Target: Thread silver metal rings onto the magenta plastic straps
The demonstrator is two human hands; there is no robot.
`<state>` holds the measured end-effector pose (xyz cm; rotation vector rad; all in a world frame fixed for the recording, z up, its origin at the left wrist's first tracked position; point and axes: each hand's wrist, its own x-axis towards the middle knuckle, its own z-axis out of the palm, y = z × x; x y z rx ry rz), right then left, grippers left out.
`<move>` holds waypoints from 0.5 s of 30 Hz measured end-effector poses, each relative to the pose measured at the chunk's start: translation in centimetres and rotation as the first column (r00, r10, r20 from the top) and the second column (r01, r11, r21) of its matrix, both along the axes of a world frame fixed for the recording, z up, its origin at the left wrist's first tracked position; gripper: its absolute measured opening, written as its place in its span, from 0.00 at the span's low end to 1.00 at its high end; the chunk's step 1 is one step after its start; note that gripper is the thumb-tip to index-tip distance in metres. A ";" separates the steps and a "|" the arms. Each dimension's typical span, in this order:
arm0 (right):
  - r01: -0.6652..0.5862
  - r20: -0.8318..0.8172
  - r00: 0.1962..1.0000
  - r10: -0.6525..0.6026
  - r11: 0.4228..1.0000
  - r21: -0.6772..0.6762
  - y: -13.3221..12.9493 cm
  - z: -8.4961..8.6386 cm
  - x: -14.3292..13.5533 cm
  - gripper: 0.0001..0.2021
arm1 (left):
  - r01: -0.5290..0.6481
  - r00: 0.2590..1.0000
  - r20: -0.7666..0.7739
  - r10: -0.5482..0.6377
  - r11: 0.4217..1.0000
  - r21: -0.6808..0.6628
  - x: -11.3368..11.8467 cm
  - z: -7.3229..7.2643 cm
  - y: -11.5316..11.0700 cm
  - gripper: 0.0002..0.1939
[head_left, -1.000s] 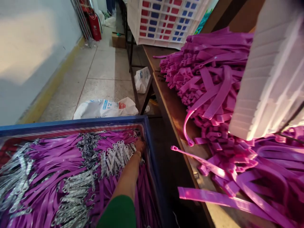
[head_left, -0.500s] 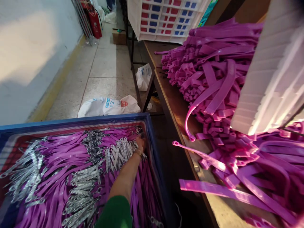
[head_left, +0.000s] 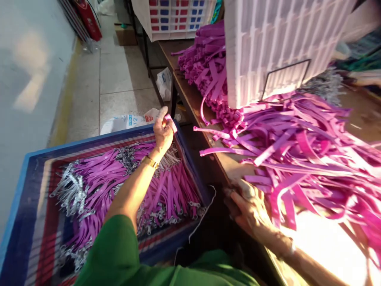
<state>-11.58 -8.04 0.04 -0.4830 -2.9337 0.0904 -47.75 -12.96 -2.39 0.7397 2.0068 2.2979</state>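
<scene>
Pink strap [head_left: 172, 123] pinched, left hand [head_left: 163, 133] hovers near bin rim [head_left: 71, 145]; right hand [head_left: 250, 204] at table edge [head_left: 217, 159], grip unclear.

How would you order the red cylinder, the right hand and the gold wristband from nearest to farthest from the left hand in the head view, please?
1. Gold wristband: on the wrist, below the left hand.
2. Right hand: to the right, by the table.
3. Red cylinder: far away, beside the wall, upper left.
</scene>
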 end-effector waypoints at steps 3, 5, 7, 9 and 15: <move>0.021 -0.029 0.999 -0.021 0.999 0.024 -0.4 0.5 -1.0 0.08 | 0.077 0.977 -0.199 -0.071 0.997 0.023 0.7 4.7 -0.7 0.17; 0.023 -0.040 0.999 -0.022 1.000 0.014 -0.5 0.7 -1.5 0.09 | 0.124 0.956 -0.265 -0.127 0.992 -0.028 1.4 7.2 -1.1 0.14; -0.002 -0.037 0.999 0.002 1.000 -0.002 -0.6 0.8 -1.9 0.09 | 0.160 0.939 -0.296 -0.175 0.984 -0.074 2.3 9.3 -1.3 0.12; -0.019 -0.039 0.999 0.018 1.000 -0.021 -1.1 1.0 -1.9 0.10 | 0.190 0.927 -0.314 -0.208 0.978 -0.087 3.2 11.1 -1.3 0.12; -0.070 -0.162 0.985 0.057 0.995 -0.075 -4.8 1.9 4.1 0.25 | 0.246 0.840 -0.489 -0.235 0.968 -0.044 5.3 16.5 0.2 0.13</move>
